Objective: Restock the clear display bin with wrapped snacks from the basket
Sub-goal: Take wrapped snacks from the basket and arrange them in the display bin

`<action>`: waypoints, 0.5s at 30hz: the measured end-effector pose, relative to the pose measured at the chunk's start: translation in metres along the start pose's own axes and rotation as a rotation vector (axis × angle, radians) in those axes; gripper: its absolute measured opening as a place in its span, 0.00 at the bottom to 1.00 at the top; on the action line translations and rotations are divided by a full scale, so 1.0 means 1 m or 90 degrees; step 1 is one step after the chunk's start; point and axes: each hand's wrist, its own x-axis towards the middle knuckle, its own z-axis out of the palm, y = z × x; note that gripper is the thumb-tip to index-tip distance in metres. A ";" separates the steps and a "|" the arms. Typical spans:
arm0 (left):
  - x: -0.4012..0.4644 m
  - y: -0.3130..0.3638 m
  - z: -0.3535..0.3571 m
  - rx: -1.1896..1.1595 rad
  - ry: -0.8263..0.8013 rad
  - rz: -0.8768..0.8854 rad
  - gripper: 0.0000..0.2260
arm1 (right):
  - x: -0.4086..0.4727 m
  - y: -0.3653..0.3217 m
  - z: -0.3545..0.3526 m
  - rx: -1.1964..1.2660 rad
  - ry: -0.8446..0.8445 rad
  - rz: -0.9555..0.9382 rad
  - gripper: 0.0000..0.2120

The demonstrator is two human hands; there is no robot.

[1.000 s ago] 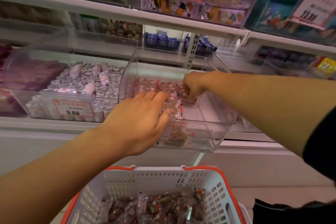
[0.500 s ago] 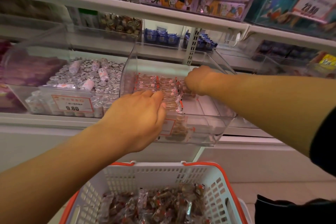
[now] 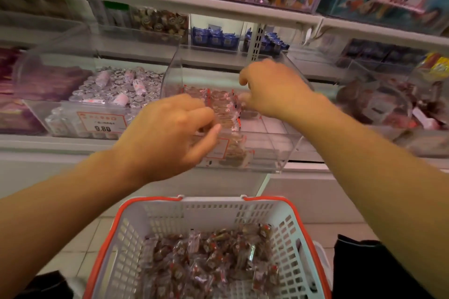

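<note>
My right hand (image 3: 272, 90) lifted since before, fingers curled, grip unclear, my left hand (image 3: 167, 133) curled over wrapped brown red-printed snacks (image 3: 223, 107), uncountable, rows running front to back in one clear plastic display bin (image 3: 267, 150), one white orange-rimmed basket (image 3: 213, 211) below

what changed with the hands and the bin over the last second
Both hands lifted slightly off the snack rows in the clear bin. The left hand curled its fingers; the right hand rose from the back of the rows. Motion blur hides whether either holds a snack. The rows, the bin and the basket stayed put.

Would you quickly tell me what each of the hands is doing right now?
Left hand: fingers curled at the clear bin's front; contents cannot be told.
Right hand: curled over the snack rows; grip unclear.
</note>
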 end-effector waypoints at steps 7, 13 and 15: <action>-0.094 0.030 0.073 0.035 -0.491 -0.055 0.11 | -0.182 -0.080 0.142 0.507 0.101 0.197 0.11; -0.234 0.069 0.161 -0.041 -0.930 -0.525 0.20 | -0.282 -0.113 0.276 0.415 -0.761 0.153 0.32; -0.274 0.092 0.190 -0.091 -0.992 -0.618 0.25 | -0.304 -0.118 0.300 0.401 -0.801 0.231 0.36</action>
